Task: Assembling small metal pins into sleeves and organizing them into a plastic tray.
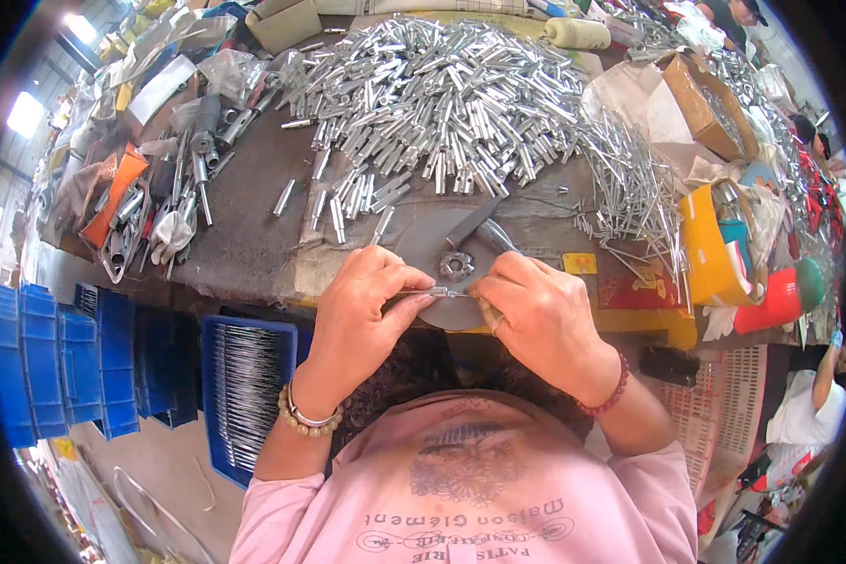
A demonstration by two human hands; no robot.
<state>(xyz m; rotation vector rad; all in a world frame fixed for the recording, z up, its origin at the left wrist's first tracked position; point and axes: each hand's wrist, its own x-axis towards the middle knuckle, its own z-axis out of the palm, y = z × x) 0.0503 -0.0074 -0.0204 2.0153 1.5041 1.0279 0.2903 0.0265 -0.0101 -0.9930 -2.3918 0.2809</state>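
Observation:
My left hand is closed, thumb and forefinger pinching a thin metal rod with a small shiny fitting at its right end. Facing it, my right hand is closed too, its fingertips at the right side of the same piece. Whether the right fingers hold a separate part cannot be made out. Both hands are over the near edge of a round grey plate. On that plate are a small ring-shaped metal piece and a dark lever-like bar, just beyond my fingertips.
A large heap of short metal tubes covers the far bench, with loose thin rods to its right. Tools crowd the left. A blue crate of rods stands lower left. A yellow box sits at right.

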